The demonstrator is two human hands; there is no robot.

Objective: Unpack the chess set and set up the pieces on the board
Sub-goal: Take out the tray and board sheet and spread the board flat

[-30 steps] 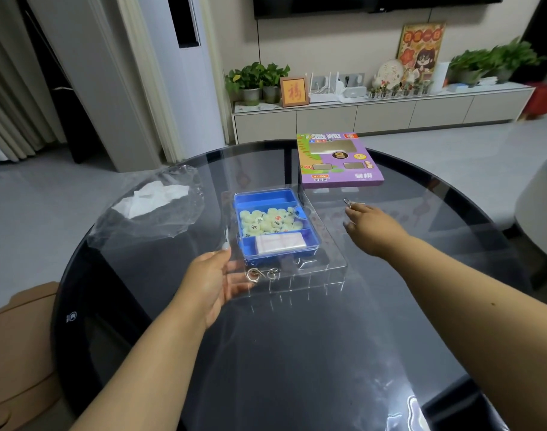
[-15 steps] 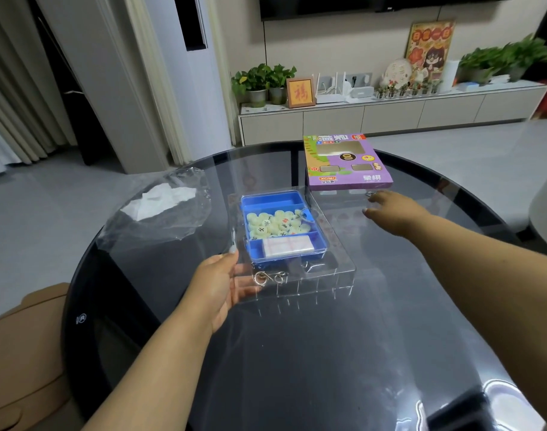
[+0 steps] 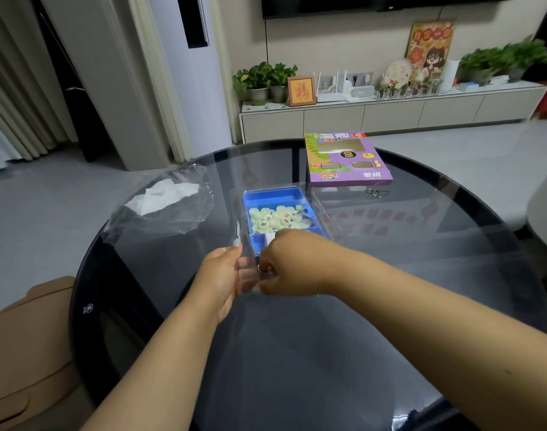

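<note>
A blue tray (image 3: 275,197) holding several pale round chess pieces (image 3: 278,217) sits inside a clear plastic tray (image 3: 238,219) at the middle of the table. My left hand (image 3: 222,275) grips the clear tray's near left edge. My right hand (image 3: 292,262) lies over the tray's near edge, fingers curled down, pinching a small metal ring (image 3: 263,269). It hides the blue tray's front compartment. The purple game box (image 3: 347,160) lies flat behind the tray, at the right.
A metal wire triangle (image 3: 377,192) lies on the dark round glass table (image 3: 328,353) just in front of the purple box. A crumpled clear plastic bag (image 3: 163,203) with white paper lies at the left. A tan chair (image 3: 26,353) stands at the near left.
My right hand left the wire triangle by the purple box and came back to the tray's near edge, where it now pinches the ring. My left hand kept its hold.
</note>
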